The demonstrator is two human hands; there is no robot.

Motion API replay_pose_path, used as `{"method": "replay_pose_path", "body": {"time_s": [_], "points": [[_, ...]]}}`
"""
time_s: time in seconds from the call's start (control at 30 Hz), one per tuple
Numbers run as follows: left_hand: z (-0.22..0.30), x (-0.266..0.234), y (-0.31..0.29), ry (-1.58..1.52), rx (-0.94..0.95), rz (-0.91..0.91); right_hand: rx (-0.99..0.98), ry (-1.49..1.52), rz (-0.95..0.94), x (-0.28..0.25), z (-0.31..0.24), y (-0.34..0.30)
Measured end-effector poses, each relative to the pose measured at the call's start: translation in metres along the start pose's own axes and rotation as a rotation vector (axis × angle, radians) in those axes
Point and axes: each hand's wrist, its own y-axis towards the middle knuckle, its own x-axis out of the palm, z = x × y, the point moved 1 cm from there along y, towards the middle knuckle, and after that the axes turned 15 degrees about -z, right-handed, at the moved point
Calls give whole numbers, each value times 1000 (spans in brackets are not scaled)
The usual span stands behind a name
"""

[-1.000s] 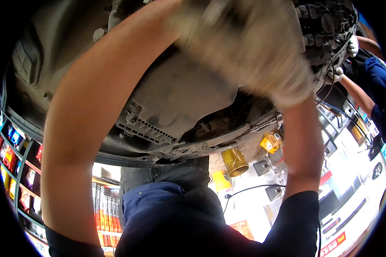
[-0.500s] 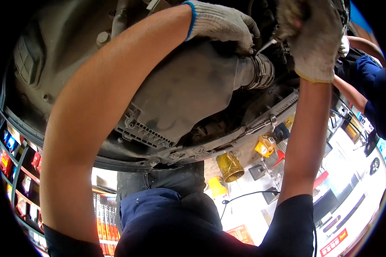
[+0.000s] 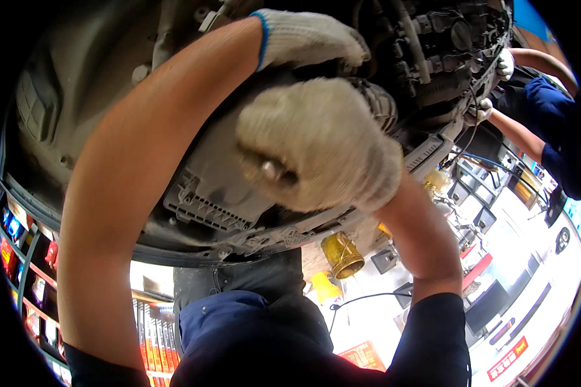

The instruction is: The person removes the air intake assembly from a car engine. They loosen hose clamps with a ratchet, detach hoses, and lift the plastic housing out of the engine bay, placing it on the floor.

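My gloved right hand is closed in a fist, held in front of a dark plastic air filter housing. The rounded metal end of a tool pokes out of the fist; the rest of it is hidden in the glove. Behind the fist, a ribbed air hose joins the housing. My left hand, in a knitted glove with a blue cuff, reaches over the housing's far side. Its fingers curl down by the hose end, and whatever they grip is hidden.
Engine parts crowd the bay beyond the hose. The car's front crossbar runs before my body. A co-worker's gloved hand works at the right. Below are a yellow bucket and, left, a shelf.
My right hand has swung left and nearer from the engine bay, now covering part of the housing and hose. The thin metal shaft seen by the hose is out of sight. My left hand shifted slightly left.
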Motion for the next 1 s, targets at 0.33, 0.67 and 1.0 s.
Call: {"method": "replay_pose_path", "body": {"time_s": [0.33,0.67,1.0], "points": [[-14,5,22,-287,36,-95,90,-154,-169,26,0,-28],[-10,0,12,-77,-14,-82,-454,917,401,-87,97,-97],[-14,-4,14,15,-4,-96,-541,778,372,-87,92,-66]]}}
